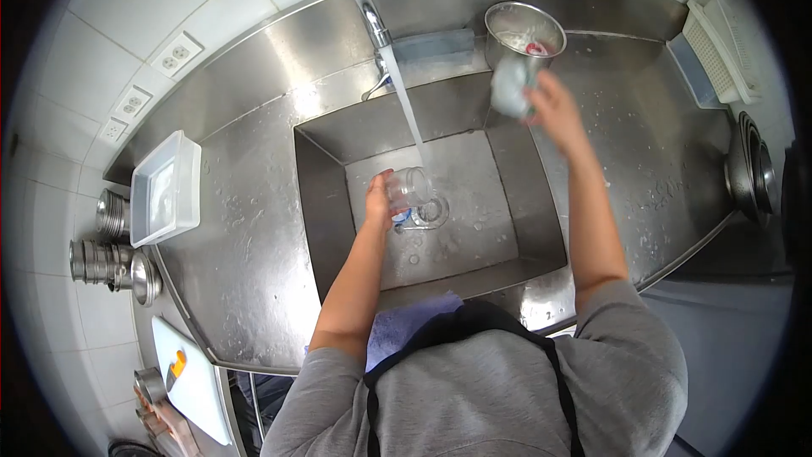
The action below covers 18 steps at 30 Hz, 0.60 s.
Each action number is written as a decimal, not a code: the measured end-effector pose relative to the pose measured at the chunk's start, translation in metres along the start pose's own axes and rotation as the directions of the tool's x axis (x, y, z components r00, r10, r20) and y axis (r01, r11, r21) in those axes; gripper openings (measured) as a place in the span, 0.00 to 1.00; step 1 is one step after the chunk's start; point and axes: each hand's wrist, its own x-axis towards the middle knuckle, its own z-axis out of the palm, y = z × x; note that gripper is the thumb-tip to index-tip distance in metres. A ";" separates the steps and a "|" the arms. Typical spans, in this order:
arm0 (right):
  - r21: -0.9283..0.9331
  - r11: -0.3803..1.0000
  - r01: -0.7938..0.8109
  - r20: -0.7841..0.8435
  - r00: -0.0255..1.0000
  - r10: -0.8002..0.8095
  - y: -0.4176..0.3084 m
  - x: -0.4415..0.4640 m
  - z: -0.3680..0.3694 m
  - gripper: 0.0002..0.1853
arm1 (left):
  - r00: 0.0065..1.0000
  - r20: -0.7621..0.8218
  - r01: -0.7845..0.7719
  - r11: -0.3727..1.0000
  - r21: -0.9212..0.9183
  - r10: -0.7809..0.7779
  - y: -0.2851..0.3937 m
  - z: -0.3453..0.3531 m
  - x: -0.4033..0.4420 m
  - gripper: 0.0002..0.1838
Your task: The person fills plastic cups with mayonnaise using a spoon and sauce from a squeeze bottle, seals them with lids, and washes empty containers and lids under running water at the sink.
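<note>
My left hand (378, 200) is closed around a clear, see-through container (409, 188), either a jar or a cup, tilted low inside the steel sink (474, 241). Beside it, water streams from the faucet (372, 20) down into the basin. At the sink's back right corner, my right hand (555, 110) grips a pale, whitish-green sponge (510, 87), smeared by motion. Just behind the sponge stands a round metal pot (491, 49) with something red and white in it. A small blue item (401, 216) shows by the drain, partly hidden under my left hand.
On the left counter sits a white plastic tub (193, 186), with stacked metal bowls (100, 261) beyond it. A white cutting board (199, 389) carries an orange-handled knife (177, 365). To the right are a cream basket (715, 51) and hanging metal pans (748, 167).
</note>
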 end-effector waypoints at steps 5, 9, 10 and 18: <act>0.082 0.922 -0.379 0.454 0.838 0.304 0.068 -0.090 0.070 0.24 | 0.985 0.150 0.118 0.972 -0.205 -0.088 0.013 -0.013 -0.023 0.25; 0.033 0.977 -0.210 0.495 0.853 0.166 0.053 -0.115 0.106 0.24 | 0.995 0.080 0.078 0.978 -0.194 -0.064 0.022 -0.012 -0.038 0.24; 0.032 0.977 -0.209 0.497 0.852 0.166 0.055 -0.116 0.108 0.24 | 0.999 0.034 0.015 0.989 -0.145 -0.010 0.022 -0.015 -0.041 0.23; -0.276 0.961 -0.033 0.644 0.736 0.210 0.080 -0.126 0.127 0.25 | 0.935 0.076 -0.348 0.937 0.001 0.347 0.004 -0.024 -0.023 0.19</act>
